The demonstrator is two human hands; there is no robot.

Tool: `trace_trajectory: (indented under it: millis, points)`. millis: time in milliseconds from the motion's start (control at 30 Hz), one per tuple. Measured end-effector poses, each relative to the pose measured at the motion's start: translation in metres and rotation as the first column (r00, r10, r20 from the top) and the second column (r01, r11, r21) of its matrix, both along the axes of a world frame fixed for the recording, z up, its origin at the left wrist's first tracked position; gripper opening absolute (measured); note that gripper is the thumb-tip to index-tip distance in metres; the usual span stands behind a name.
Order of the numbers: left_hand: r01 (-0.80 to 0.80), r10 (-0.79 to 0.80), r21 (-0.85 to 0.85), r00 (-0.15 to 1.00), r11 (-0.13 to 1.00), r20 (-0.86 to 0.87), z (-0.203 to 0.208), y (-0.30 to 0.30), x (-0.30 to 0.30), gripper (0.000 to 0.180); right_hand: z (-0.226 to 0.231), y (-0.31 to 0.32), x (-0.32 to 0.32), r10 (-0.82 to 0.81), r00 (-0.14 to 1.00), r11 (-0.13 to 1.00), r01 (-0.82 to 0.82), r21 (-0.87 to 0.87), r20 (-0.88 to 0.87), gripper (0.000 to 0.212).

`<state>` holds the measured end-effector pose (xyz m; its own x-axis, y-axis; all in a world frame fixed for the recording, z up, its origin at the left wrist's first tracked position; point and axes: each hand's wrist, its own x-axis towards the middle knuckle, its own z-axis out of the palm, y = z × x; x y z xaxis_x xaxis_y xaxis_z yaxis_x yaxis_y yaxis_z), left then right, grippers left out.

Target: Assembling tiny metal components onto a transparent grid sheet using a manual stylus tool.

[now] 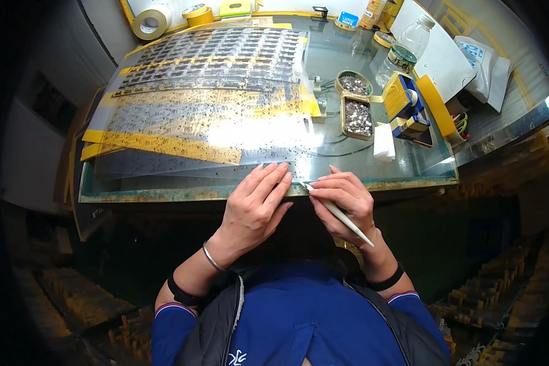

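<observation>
Near the front edge of the glass tabletop (pixel 409 177), my left hand (pixel 259 204) lies with its fingers stretched out, on or just beside a clear plastic sheet (pixel 183 166). A white pen-shaped tool (pixel 349 225) is gripped in my right hand (pixel 346 204). Its thin tip points left toward my left fingertips, close to the glass edge, while the tapered back end slants down past my palm. What the tip touches is too small to make out. Beyond my left hand spread layered clear sheets with rows of dark printed patterns (pixel 219 58) and yellow tape strips (pixel 165 146).
Two small tins of dark and silvery bits (pixel 357 117) stand right of the sheets. A folded white paper (pixel 383 143), a blue-yellow tape dispenser (pixel 402 104) and a clear bottle (pixel 405 52) are farther right. Tape rolls (pixel 151 23) sit at the back left.
</observation>
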<state>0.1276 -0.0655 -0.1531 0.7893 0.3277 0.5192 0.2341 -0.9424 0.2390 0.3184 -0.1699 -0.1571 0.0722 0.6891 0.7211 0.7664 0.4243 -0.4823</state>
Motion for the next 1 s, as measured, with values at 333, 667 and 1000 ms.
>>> trace_trajectory:
  millis: [333,667,1000]
  points:
    - [-0.005,0.005,-0.006,1.0,1.0,-0.001,0.003,0.002,0.002,0.052,-0.006,0.0,-0.003,-0.016,0.999,1.0,0.015,0.021,0.043,0.022]
    - [0.079,-0.076,-0.052,0.995,0.996,0.071,0.01,0.01,0.012,0.042,-0.008,0.0,-0.012,-0.078,0.994,0.996,0.076,0.039,0.073,0.022]
    - [0.068,-0.057,-0.101,0.992,0.993,0.113,0.01,0.01,0.015,0.039,-0.012,0.003,-0.02,-0.151,0.983,0.988,0.146,0.056,0.105,0.022]
